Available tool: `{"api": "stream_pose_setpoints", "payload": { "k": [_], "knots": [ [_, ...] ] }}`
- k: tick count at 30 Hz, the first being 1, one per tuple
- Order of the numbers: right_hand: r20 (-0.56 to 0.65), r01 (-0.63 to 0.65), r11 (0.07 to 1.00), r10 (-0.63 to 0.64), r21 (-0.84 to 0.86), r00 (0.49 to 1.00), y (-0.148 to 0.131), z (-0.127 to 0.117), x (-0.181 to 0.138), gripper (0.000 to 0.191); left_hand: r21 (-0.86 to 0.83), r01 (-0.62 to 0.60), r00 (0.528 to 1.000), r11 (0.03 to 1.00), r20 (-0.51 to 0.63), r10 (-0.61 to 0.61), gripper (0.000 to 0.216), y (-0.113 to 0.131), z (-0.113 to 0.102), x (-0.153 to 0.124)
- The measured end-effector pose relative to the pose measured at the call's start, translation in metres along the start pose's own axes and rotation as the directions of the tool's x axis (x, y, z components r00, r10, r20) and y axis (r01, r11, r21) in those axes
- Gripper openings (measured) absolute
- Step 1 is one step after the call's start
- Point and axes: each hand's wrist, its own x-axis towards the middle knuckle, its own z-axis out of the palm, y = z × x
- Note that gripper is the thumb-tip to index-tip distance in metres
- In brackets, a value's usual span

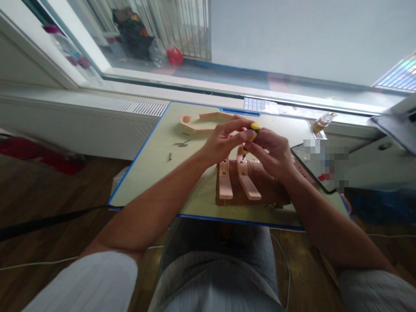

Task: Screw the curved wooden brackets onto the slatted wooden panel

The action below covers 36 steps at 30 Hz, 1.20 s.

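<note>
A short yellow-and-black screwdriver stands tilted, its tip at a screw hole in a pale curved wooden piece. My left hand closes its fingers on the handle from the left. From the other side my right hand is closed around the same screwdriver, lower down. A second pale wooden piece, with a dark hole in it, lies to the left. Both pieces rest across a brown wooden board, partly covered by my right hand and forearm.
Two loose curved wooden pieces, one a hooked piece, lie at the back of the blue-edged table. Several screws are scattered at left. A tablet-like device sits on the right, near a small bottle by the window.
</note>
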Motion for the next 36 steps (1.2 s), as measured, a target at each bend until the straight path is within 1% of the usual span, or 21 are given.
{"api": "stream_pose_setpoints", "payload": {
  "k": [4, 8, 11, 14, 16, 19, 22, 25, 30, 33, 36],
  "knots": [
    [-0.004, -0.029, 0.999, 0.029, 0.023, 1.000, 0.000, 0.004, 0.000, 0.029, 0.009, 0.021, 1.000, 1.000, -0.009, -0.021, 0.033, 0.000, 0.001, -0.001],
    [-0.078, -0.018, 1.000, 0.019, 0.012, 0.997, 0.001, 0.007, -0.001, 0.036, 0.018, 0.024, 0.999, 1.000, -0.044, -0.023, 0.044, -0.005, 0.002, 0.000],
    [-0.116, -0.016, 1.000, 0.017, 0.011, 0.993, 0.003, 0.010, 0.000, 0.036, 0.021, 0.010, 0.998, 1.000, -0.062, -0.009, 0.042, -0.007, 0.002, 0.000],
    [-0.120, -0.036, 0.999, 0.039, 0.028, 0.992, 0.005, 0.011, 0.000, 0.038, 0.024, 0.010, 0.998, 1.000, -0.062, -0.008, 0.038, -0.007, 0.002, 0.001],
    [-0.123, -0.043, 0.999, 0.044, 0.011, 0.991, 0.005, 0.010, 0.000, 0.038, 0.016, -0.003, 0.998, 1.000, -0.057, 0.004, 0.038, -0.006, 0.001, 0.002],
    [-0.059, -0.024, 0.999, 0.022, -0.031, 0.998, 0.005, 0.005, 0.000, 0.027, -0.004, -0.036, 0.999, 0.999, -0.032, 0.035, 0.035, -0.006, 0.000, 0.003],
    [0.026, 0.009, 1.000, -0.009, -0.004, 1.000, 0.002, 0.000, 0.000, 0.023, -0.007, -0.058, 0.998, 0.998, -0.018, 0.058, 0.028, -0.005, -0.001, 0.002],
    [0.036, 0.003, 0.999, -0.002, -0.034, 0.999, 0.000, -0.002, 0.000, 0.022, 0.003, -0.054, 0.998, 0.999, -0.018, 0.054, 0.025, -0.004, -0.001, 0.001],
    [-0.005, -0.001, 0.995, 0.001, -0.095, 1.000, 0.000, 0.002, 0.001, 0.029, 0.004, -0.028, 0.999, 1.000, -0.017, 0.028, 0.031, -0.003, 0.000, 0.000],
    [-0.053, -0.012, 0.997, 0.008, -0.080, 0.999, 0.000, 0.006, 0.001, 0.033, 0.014, -0.017, 1.000, 1.000, -0.023, 0.017, 0.040, -0.004, 0.001, 0.000],
    [-0.093, -0.016, 0.998, 0.010, -0.057, 0.996, 0.000, 0.009, 0.000, 0.036, 0.006, -0.008, 0.999, 1.000, -0.039, 0.008, 0.041, -0.005, 0.002, 0.000]
  ]
}}
